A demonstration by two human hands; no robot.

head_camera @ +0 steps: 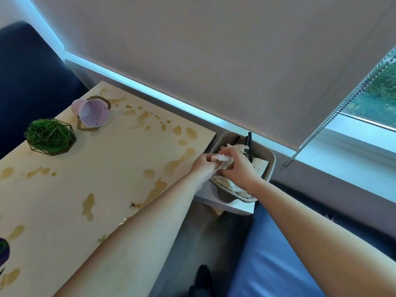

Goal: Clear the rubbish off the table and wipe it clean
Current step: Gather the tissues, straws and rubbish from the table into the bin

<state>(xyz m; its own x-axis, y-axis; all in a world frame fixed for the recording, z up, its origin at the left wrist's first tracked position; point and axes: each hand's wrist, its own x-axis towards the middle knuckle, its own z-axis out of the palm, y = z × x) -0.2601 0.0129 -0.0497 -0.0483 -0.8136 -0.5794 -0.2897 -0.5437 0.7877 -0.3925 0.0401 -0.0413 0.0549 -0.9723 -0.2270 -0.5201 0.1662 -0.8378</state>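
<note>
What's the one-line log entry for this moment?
left hand, right hand: gripping crumpled tissue over bin | table: stains unwiped

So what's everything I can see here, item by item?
Table: one, pale wood, left, spotted with brown spills.
Pink bucket: one, tipped on its side, far end of table.
Green plant: one, in a wire-frame pot, beside the bucket.
Bin: one, beige, just off the table's right edge, holding rubbish and dark straws.
Crumpled tissue: one wad, white, held over the bin.
Purple object: one, cut off at left edge; cannot tell what.
Bead cord: one, hanging by the window, right.
Left hand: grips the tissue.
Right hand: grips the tissue too.
</note>
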